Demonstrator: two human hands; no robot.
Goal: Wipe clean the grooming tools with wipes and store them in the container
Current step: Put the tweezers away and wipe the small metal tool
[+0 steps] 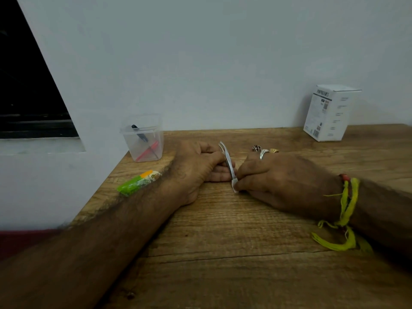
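1. The tweezers (227, 162), slim and silvery with a curved tip, lie slanted between the two hands near the middle of the worktop (223, 241), tip pointing toward the wall.
2. The left hand (198, 166) rests on the worktop with its fingers (219, 176) curled loosely under the tweezers and its thumb pressed over the shaft, so the tool is held.
3. The right hand (278, 179) has its fingers (247, 175) bent and drawn together, pinching a small white wipe (234, 186) around the near end of the tweezers; rings show on this hand.
4. Both forearms lie on the worktop; the right wrist carries a yellow thread band (344, 210) with loose ends trailing onto the wood.
5. The worktop's left edge runs diagonally just beside the left forearm, and its far edge meets the wall (223, 63). Bare wood lies in front of the hands and between them and the wall.
6. The container (143, 139), clear plastic and open-topped, stands at the far left corner, near the left hand. Inside lean a dark-handled tool (139, 132) and a red one (149, 150).
7. A green and orange packet (138, 182) lies at the left edge, partly hidden by the left forearm.
8. A white box (330, 112) stands upright against the wall at far right, well apart from the hands.
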